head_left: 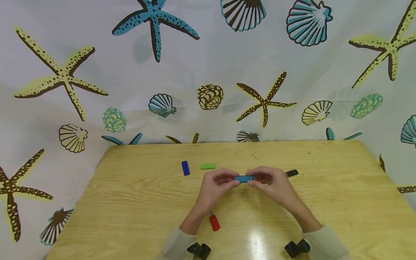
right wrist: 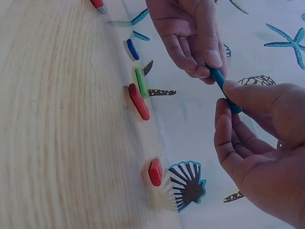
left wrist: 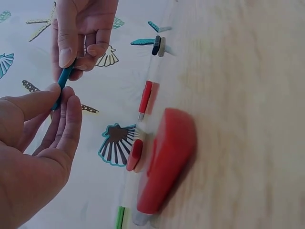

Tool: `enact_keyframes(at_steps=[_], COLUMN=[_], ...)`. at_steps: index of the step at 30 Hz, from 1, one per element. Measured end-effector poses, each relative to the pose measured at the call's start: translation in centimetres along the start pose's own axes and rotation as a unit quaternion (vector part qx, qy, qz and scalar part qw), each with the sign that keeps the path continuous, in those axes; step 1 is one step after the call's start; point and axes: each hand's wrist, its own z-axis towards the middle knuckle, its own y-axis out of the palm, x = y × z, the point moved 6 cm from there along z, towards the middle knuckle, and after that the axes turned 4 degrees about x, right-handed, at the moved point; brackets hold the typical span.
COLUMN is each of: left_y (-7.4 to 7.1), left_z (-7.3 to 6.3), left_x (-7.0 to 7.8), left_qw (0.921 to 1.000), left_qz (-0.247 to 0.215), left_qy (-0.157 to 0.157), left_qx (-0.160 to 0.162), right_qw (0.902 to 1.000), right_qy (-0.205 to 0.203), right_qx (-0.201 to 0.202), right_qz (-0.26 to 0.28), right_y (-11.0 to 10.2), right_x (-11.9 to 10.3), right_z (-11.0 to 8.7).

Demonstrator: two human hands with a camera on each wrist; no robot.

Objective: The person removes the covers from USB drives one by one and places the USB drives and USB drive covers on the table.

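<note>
Both hands hold a small blue stick [head_left: 243,179], which looks like a USB stick, above the middle of the table. My left hand [head_left: 212,187] pinches its left end between thumb and fingers. The right end is pinched the same way by my right hand [head_left: 276,186]. In the left wrist view the blue stick [left wrist: 65,78] slants between the two thumbs, and the right wrist view shows the stick [right wrist: 220,81] from the other side. Fingers cover both ends. Below the left wrist lies a red USB stick [head_left: 214,222] with a metal plug.
On the wooden table [head_left: 146,202] lie a dark blue stick [head_left: 185,168], a green stick [head_left: 208,166] and a black stick [head_left: 292,173]. More red sticks [right wrist: 139,101] show in the wrist views, partly behind the hands in the head view. A shell-printed cloth [head_left: 188,72] hangs behind.
</note>
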Motion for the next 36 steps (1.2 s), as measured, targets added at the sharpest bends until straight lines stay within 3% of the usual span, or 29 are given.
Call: enact_keyframes(at_steps=[6, 13, 22, 31, 36], left_y=[-0.4, -0.5, -0.2, -5.2, -5.2], left_z=[-0.2, -0.3, -0.3, -0.5, -0.5], left_x=[-0.1, 0.5, 0.7, 0.7, 0.6], left_qw=[0.9998, 0.9995, 0.9992, 0.9982, 0.9984], left_qz=[-0.016, -0.031, -0.037, -0.019, -0.023], left_qy=[-0.006, -0.005, -0.004, -0.017, -0.027], left_qx=[0.003, 0.004, -0.014, 0.054, 0.045], right_qw=[0.9998, 0.9998, 0.9999, 0.9990, 0.9989], right_qy=[-0.008, -0.017, -0.008, 0.018, 0.018], right_qx=[-0.007, 0.000, -0.002, 0.029, 0.038], right_qz=[0.015, -0.003, 0.010, 0.027, 0.023], right_y=[0.3, 0.1, -0.3, -3.2, -3.2], right_x=[0.0, -0.4, -0.6, 0.6, 0.7], right_z=[0.0, 0.0, -0.7, -1.2, -1.1])
